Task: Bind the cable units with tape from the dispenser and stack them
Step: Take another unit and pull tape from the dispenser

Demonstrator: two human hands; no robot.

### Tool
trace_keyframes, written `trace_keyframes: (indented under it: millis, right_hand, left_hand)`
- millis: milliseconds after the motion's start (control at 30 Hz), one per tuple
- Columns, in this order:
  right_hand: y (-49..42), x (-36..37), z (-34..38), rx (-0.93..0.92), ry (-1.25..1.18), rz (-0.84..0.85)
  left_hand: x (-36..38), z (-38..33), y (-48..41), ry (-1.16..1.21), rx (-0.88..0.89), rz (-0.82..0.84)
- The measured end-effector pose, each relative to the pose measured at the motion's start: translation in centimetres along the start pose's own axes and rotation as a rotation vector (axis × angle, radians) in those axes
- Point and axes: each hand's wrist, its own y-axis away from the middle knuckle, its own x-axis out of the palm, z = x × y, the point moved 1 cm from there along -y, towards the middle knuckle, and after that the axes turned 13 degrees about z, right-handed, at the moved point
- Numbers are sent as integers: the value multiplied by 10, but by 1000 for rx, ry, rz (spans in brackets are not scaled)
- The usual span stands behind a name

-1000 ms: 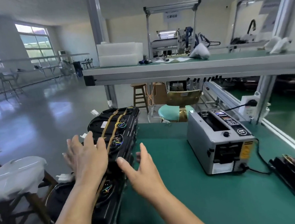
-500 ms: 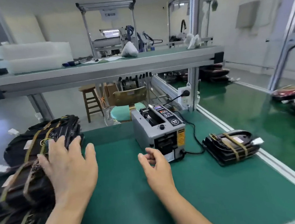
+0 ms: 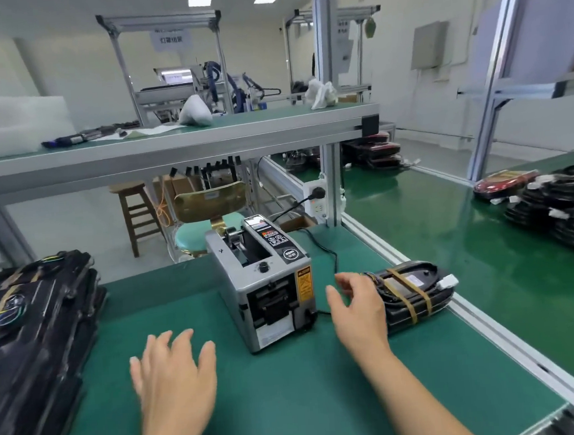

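A grey tape dispenser (image 3: pixel 267 287) stands mid-table on the green mat. To its right lies a black cable unit (image 3: pixel 411 290) bound with two brown tape strips. My right hand (image 3: pixel 356 306) hovers between the dispenser and this unit, fingers loosely curved, close to the unit's left edge and holding nothing. My left hand (image 3: pixel 174 377) floats over the mat in front of the dispenser, fingers spread and empty. A stack of taped black cable units (image 3: pixel 31 340) sits at the table's left edge.
The dispenser's power cord (image 3: pixel 326 248) runs back to a socket (image 3: pixel 318 197) on the frame post. A raised shelf (image 3: pixel 170 147) spans above the table's far side. More black cable units (image 3: pixel 566 209) lie on the neighbouring table at right. A stool (image 3: pixel 137 212) and a chair (image 3: pixel 206 216) stand behind.
The view has swung right. My left hand has come off the stack on the left to over the mat. My right hand has moved right, past the dispenser, toward the single bound unit.
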Motion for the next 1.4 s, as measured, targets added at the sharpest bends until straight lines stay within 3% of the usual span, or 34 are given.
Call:
trace_keyframes:
  millis: [167,367,567,1100,1267,1333,1400]
  right_hand:
    - [-33,-34,-18,64,589,-38]
    - [-38,-37,-42,187,750,131]
    - [-36,-36,-43,136,718,79]
    - [-6,-35,-27,223,554,75]
    - [6,-34,-8,215,439,21]
    - [11,-32,3,201,364,-24]
    - [17,-29,15,189,257,-60]
  left_hand:
    - [54,-16,2,-62,46,180]
    - [83,-27,-2,-55,63,245]
    - [81,-24,-10,-23,52,279]
    - [74,-17,-8,144,82,323]
    - [70,-28,19,396,27,168]
    - [68,-41,34,482,127,83]
    - [64,-57,46,578,296,134]
